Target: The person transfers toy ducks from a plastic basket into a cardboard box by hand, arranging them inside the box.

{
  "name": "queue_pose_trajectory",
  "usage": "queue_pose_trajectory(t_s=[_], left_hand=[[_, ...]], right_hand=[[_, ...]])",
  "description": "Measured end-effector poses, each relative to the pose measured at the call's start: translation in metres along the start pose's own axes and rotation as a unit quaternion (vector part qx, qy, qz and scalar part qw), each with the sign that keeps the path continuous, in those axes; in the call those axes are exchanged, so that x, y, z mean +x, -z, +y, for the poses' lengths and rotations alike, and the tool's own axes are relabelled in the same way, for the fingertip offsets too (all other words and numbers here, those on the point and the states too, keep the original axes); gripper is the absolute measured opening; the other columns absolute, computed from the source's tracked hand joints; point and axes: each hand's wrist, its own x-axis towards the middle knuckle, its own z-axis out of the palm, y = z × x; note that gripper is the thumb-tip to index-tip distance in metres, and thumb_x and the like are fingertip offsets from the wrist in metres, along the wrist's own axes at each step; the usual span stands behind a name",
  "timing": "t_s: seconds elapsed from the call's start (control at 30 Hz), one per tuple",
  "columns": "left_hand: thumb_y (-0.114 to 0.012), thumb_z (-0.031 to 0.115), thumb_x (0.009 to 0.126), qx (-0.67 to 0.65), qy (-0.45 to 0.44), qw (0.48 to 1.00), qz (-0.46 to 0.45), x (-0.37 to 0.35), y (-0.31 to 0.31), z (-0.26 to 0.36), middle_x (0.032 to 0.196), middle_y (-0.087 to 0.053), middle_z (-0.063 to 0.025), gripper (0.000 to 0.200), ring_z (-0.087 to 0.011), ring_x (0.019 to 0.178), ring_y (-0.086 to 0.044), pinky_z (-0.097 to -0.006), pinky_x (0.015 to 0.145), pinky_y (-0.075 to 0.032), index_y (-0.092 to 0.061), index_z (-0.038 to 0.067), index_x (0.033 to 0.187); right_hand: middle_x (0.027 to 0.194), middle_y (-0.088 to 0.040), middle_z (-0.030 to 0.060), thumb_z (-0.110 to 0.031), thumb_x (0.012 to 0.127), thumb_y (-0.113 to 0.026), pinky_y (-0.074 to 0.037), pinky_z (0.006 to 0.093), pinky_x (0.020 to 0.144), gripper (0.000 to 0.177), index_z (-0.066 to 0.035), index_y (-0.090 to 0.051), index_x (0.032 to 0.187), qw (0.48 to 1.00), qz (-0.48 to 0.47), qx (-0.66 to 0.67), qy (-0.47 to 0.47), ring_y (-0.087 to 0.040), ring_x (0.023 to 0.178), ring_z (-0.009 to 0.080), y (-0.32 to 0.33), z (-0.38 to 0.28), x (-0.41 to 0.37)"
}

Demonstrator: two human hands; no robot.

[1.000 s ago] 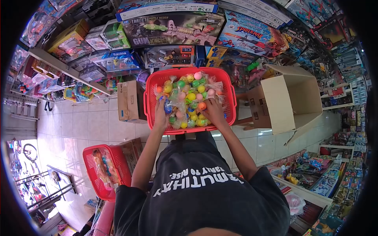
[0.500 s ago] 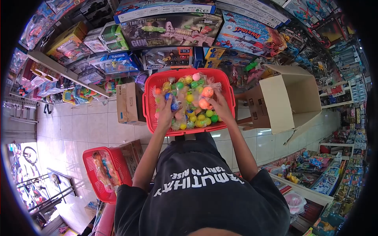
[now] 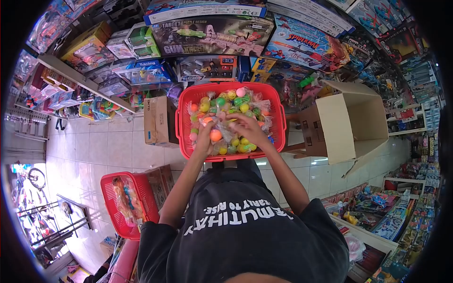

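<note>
A red plastic basket (image 3: 283, 120) is in front of my body, filled with small colourful balls in clear plastic bags. My left hand (image 3: 204, 137) is closed on a bag of orange balls (image 3: 215, 135) over the basket's left half. My right hand (image 3: 251, 130) hovers over the middle, fingers apart and pointing left towards that bag. Whether its fingertips touch the plastic is hard to make out. Yellow balls (image 3: 245, 146) lie below the right hand, and a green ball (image 3: 220, 101) sits further back. A bit of blue (image 3: 271, 139) shows at the right side.
Boxed toys (image 3: 212, 35) fill the shelves ahead. A brown carton (image 3: 159, 121) stands left of the basket, and a large open cardboard box (image 3: 330, 118) stands right. Another red basket (image 3: 151, 198) with bagged toys is at lower left, on the tiled floor (image 3: 94, 146) side.
The orange balls have moved from my right hand to my left. The blue balls have left my left hand; blue now shows at the basket's right. My right hand has shifted inward.
</note>
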Motion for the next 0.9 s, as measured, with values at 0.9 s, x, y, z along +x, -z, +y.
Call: queue_pose_trajectory(t_s=[0.9], left_hand=[[-0.049, 0.017, 0.092, -0.089, -0.029, 0.995, 0.034, 0.012, -0.024, -0.024, 0.099, -0.056, -0.0067, 0.022, -0.0162, 0.092, -0.058, -0.0289, 0.074, -0.050, -0.045, 0.006, 0.110]], right_hand=[[0.085, -0.055, 0.0154, -0.032, 0.088, -0.051, -0.046, 0.0324, 0.062, 0.036, 0.001, -0.045, 0.102, 0.968, 0.118, -0.210, 0.063, -0.060, 0.076, 0.0209, -0.008, 0.026, -0.001]])
